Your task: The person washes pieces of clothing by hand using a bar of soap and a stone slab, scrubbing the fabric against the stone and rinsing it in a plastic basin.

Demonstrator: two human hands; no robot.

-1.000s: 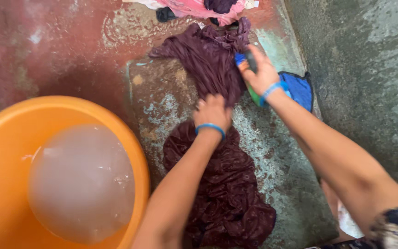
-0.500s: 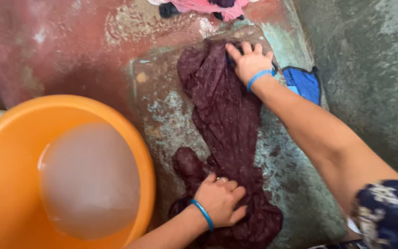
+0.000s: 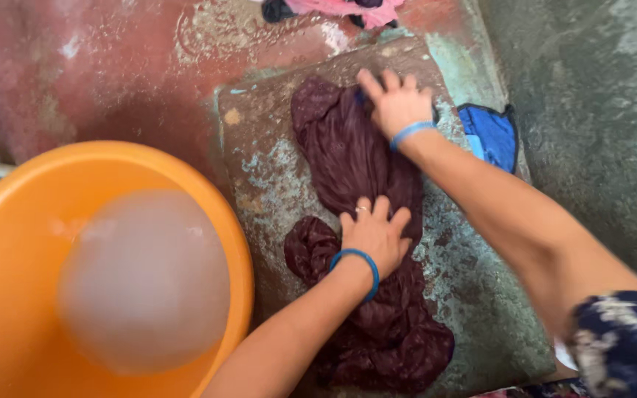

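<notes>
Since half a second ago, the left hand [image 3: 374,236] has moved up along the maroon cloth [image 3: 355,169], from its lower end to about its middle, while the right hand [image 3: 396,103] stays at the top end of it.

Both hands lie flat on the wet cloth. The grip of the left hand is spread, with the fingers pointing away from the person and the palm pressing down. The grip of the right hand is also spread, the fingers fanned out over the upper edge of the cloth. Each wrist carries a blue bangle.

The cloth lies on a worn washing slab [image 3: 481,309] of stone, with patches of old green paint. It is stretched out long and crumpled; its long axis runs from the far end of the slab towards the person, leaning a little to the right at the near end, where it bunches into a wider heap.

To the left of the slab, just beside it, stands a large orange basin [image 3: 9,243] with cloudy water inside. A blue cloth [image 3: 492,136] lies at the right edge of the slab, near the right wrist. At the top, beyond the slab, a pink cloth [image 3: 348,9] lies on the reddish wet floor [image 3: 97,81]. Nothing lies between the hands and the maroon cloth.
</notes>
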